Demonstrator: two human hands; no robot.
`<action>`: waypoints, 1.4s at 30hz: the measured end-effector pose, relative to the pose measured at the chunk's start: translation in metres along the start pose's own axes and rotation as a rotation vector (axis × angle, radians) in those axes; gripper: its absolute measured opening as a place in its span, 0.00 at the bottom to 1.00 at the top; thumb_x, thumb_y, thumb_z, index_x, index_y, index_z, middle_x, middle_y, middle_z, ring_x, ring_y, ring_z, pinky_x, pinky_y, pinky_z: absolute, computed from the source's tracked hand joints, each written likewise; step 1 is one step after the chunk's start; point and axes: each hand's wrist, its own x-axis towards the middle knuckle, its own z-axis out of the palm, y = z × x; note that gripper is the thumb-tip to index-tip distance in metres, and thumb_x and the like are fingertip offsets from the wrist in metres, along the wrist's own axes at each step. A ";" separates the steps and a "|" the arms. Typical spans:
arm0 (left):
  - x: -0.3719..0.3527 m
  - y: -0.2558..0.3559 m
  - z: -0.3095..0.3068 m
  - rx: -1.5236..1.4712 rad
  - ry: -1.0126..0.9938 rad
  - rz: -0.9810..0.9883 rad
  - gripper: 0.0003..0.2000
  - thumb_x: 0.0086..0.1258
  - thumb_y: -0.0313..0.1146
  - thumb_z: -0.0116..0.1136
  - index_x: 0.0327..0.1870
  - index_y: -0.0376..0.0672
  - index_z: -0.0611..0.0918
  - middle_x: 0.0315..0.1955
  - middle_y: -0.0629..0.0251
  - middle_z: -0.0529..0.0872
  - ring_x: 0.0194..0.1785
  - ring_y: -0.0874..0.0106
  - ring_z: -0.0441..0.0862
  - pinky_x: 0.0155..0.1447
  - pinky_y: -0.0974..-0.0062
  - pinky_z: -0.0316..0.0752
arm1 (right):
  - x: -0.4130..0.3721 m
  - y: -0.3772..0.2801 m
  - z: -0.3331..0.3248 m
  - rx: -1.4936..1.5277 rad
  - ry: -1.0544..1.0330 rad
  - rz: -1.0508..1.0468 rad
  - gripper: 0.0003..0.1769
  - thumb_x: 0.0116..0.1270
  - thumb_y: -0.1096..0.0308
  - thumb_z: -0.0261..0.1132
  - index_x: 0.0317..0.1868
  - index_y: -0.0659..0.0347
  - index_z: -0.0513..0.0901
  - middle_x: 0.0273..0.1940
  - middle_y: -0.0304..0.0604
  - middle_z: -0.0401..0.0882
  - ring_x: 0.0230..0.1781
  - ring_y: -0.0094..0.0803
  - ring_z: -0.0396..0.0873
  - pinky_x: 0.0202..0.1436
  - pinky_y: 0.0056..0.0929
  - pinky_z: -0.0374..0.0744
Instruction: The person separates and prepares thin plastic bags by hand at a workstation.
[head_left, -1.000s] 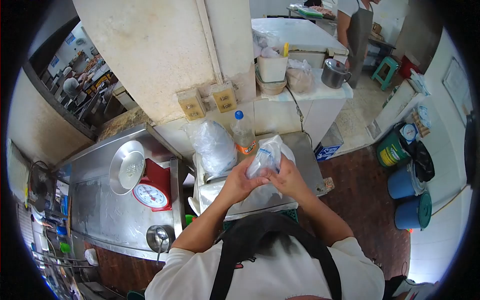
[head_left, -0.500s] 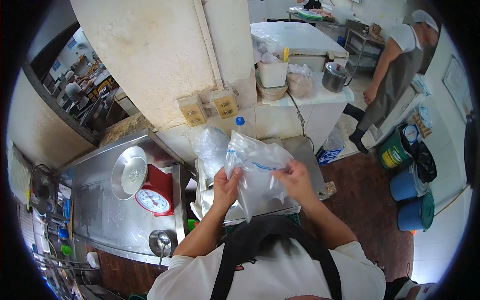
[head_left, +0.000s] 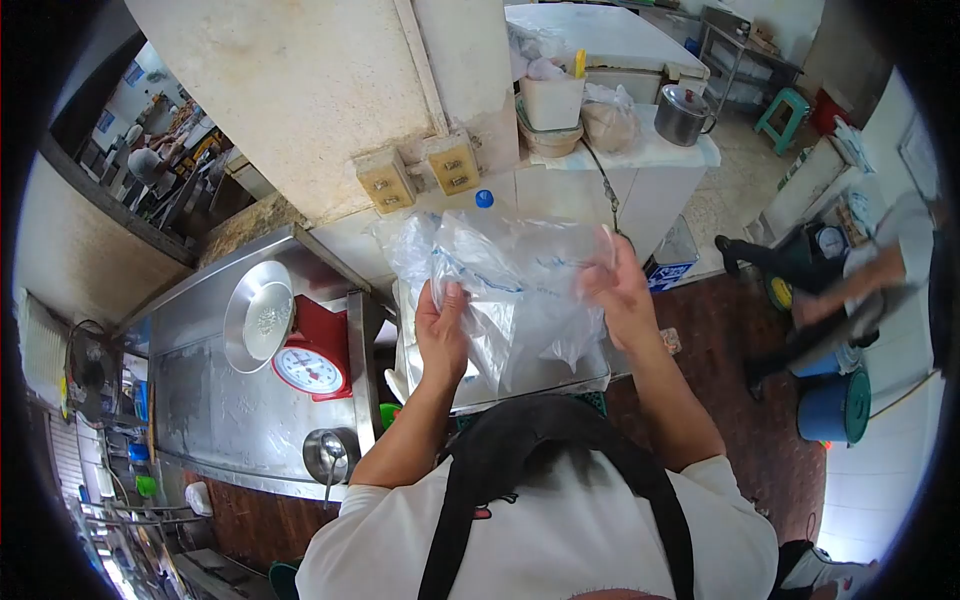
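Plastic bag (head_left: 520, 290) probably screens bottle (head_left: 484, 198).

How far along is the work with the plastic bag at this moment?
Done: the clear plastic bag is unfolded and pulled wide, to the right of the red scale. In hand: the left hand and right hand each grip one side of it. Remaining: it looks unfilled, though the crumpled film makes that hard to confirm.
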 end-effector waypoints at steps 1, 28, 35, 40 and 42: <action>-0.001 -0.001 -0.001 -0.026 0.011 0.002 0.12 0.78 0.39 0.56 0.51 0.41 0.80 0.37 0.73 0.83 0.39 0.82 0.76 0.47 0.82 0.71 | -0.002 0.001 -0.001 -0.022 -0.035 0.036 0.14 0.74 0.65 0.64 0.54 0.65 0.80 0.36 0.33 0.79 0.34 0.19 0.74 0.42 0.18 0.75; 0.022 0.012 -0.010 -0.735 -0.818 -0.491 0.14 0.76 0.40 0.54 0.55 0.43 0.79 0.32 0.66 0.81 0.30 0.70 0.80 0.61 0.57 0.77 | 0.006 -0.005 -0.027 -0.346 0.133 -0.094 0.08 0.73 0.69 0.63 0.49 0.59 0.84 0.24 0.30 0.74 0.21 0.18 0.69 0.25 0.23 0.70; 0.026 -0.066 -0.005 0.382 -0.584 0.009 0.11 0.71 0.34 0.62 0.49 0.42 0.82 0.38 0.69 0.87 0.38 0.75 0.84 0.44 0.76 0.78 | -0.005 0.010 0.013 -0.750 -0.275 -0.427 0.11 0.76 0.69 0.56 0.48 0.64 0.82 0.23 0.41 0.79 0.23 0.30 0.80 0.34 0.31 0.79; 0.018 -0.017 -0.007 0.091 -0.599 -0.514 0.12 0.65 0.31 0.66 0.47 0.40 0.83 0.37 0.69 0.87 0.36 0.76 0.83 0.41 0.76 0.78 | 0.005 0.003 -0.029 0.144 -0.174 0.196 0.10 0.77 0.64 0.58 0.43 0.62 0.81 0.21 0.38 0.76 0.20 0.30 0.76 0.26 0.34 0.79; 0.010 0.000 -0.012 -0.226 -0.788 -0.696 0.11 0.66 0.33 0.66 0.45 0.40 0.83 0.36 0.69 0.86 0.34 0.74 0.84 0.40 0.76 0.78 | 0.005 -0.005 -0.037 0.563 -0.557 0.221 0.13 0.78 0.62 0.57 0.53 0.62 0.79 0.22 0.37 0.74 0.20 0.29 0.74 0.24 0.31 0.76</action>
